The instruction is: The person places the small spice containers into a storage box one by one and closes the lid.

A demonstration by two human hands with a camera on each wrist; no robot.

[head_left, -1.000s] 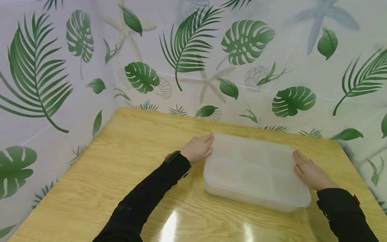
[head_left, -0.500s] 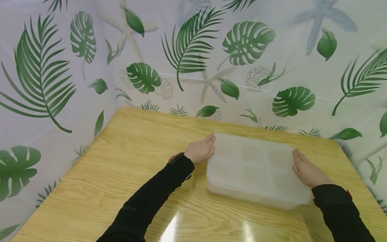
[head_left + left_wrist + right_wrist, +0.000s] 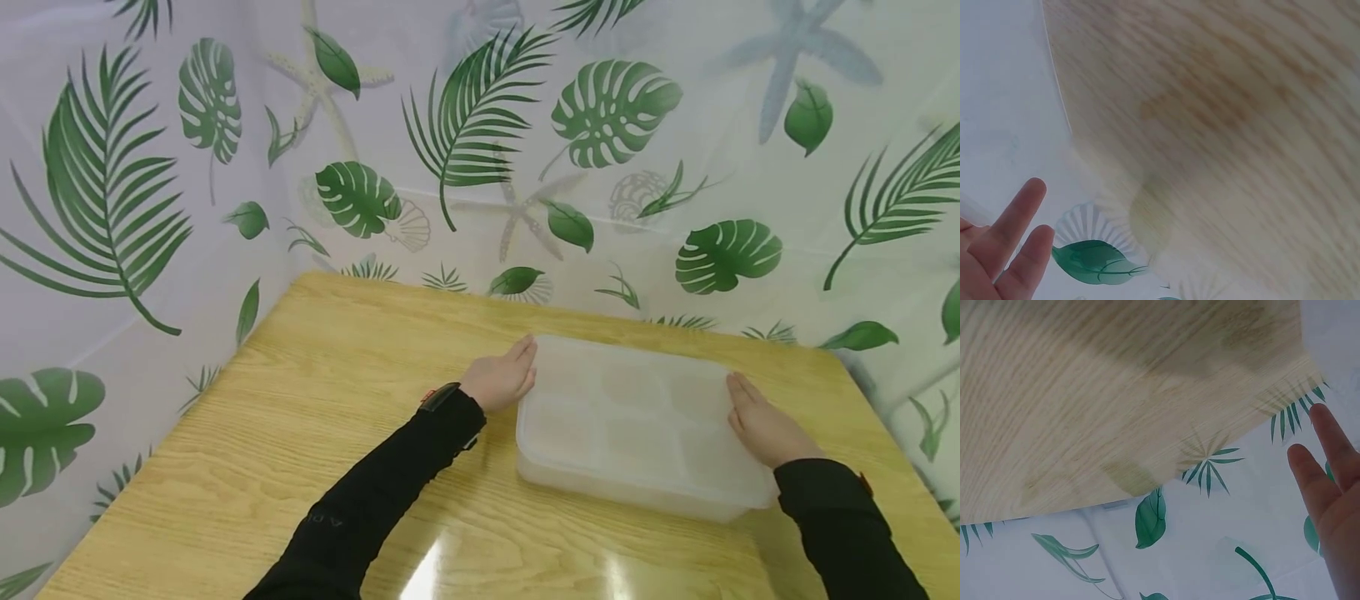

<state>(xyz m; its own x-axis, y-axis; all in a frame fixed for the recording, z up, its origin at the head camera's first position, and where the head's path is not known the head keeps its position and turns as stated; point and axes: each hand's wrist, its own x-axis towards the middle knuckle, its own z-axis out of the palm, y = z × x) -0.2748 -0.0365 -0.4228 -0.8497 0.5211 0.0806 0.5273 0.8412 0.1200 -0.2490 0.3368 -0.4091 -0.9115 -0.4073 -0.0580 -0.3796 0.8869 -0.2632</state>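
A translucent white plastic storage box (image 3: 645,425) with a flat lid sits right of centre in the head view; several compartments show faintly through the lid. My left hand (image 3: 500,379) lies against its left side near the back corner, fingers pointing away from me. On the opposite side, my right hand (image 3: 768,423) touches the right edge with its fingers extended. The left wrist view shows straight left fingers (image 3: 1019,219) alongside the box's pale wall (image 3: 1004,81). Straight right fingers (image 3: 1329,456) appear at the right of the right wrist view. Both thumbs are hidden.
The wood-grain table (image 3: 322,367) carries the box toward its right half. A white cloth (image 3: 480,108) printed with green leaves, starfish and shells hangs behind and at the sides. Light glares off the table's front (image 3: 423,571).
The box's left end and my left hand have shifted slightly to the right. My right forearm has drawn in a little to the left, and the head view has tilted a touch.
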